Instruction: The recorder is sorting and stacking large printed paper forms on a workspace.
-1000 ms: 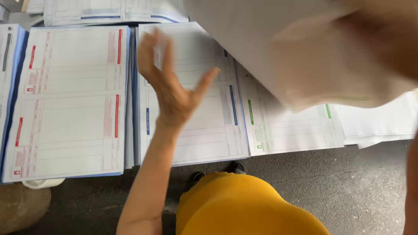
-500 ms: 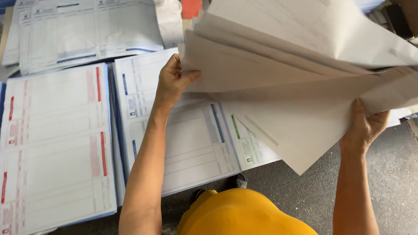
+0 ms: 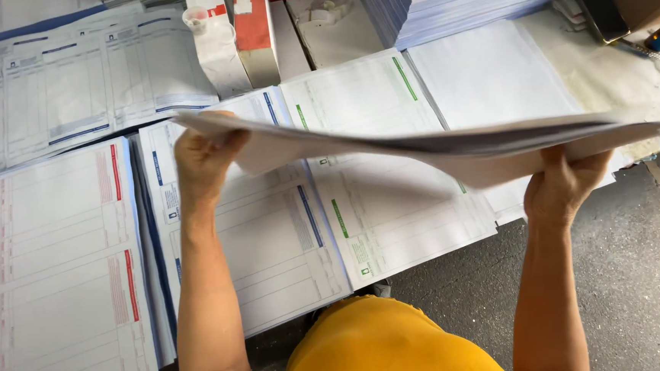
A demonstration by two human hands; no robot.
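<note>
Two hands gripping a sheaf of large sheets (image 3: pixel 450 146), held flat above the printed piles.
Left hand (image 3: pixel 204 156) and right hand (image 3: pixel 563 183) clenched on opposite edges; red-lined (image 3: pixel 52 263), blue-lined (image 3: pixel 257 236), green-lined (image 3: pixel 393 212) form stacks below, sheaf not yet set down.

Sheaf of sheets (image 3: pixel 434 142): covering part of the green-marked forms (image 3: pixel 392 204) beneath.
Fingertips (image 3: pixel 216 135): disappearing behind the sheaf's edge.
Red-marked forms (image 3: pixel 53 279): running off the left edge.
Print: staying too small to tell.
</note>
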